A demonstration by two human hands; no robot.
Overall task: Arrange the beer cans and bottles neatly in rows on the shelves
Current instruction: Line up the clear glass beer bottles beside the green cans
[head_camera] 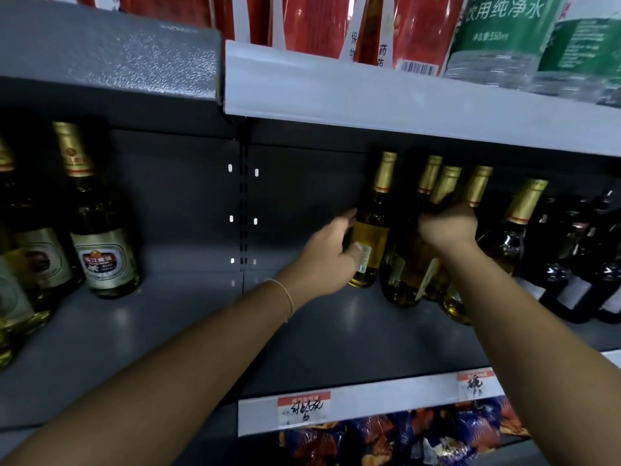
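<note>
Gold-foiled beer bottle (pixel 372 227) standing on the grey shelf (pixel 188 317), long axis near upright, neck pointing up and leaning slightly right in this wide view, pale yellow liquid visible low in the glass. Gripped around the lower body by the left hand (pixel 327 255), fingers curled behind the label, thumb in front. Just to the right, a tight cluster of bottles (pixel 416 264) of the same kind, necks up and fanned a little apart, some bodies touching. Grasped at the necks of that cluster by the right hand (pixel 448 227), fingers curled over the top; exactly which necks, hard to tell. One more gold-necked bottle (pixel 514 233) just right of that hand, tilted right. Further right, dark bottles (pixel 578 264) packed close together. Far left on the same shelf, well apart, labelled beer bottles (pixel 100 243) standing upright. Above, an upper shelf (pixel 403 95) with red packages (pixel 309 21) and water bottles (pixel 504 38). Along the front edge below, handwritten price tags (pixel 302 410).
</note>
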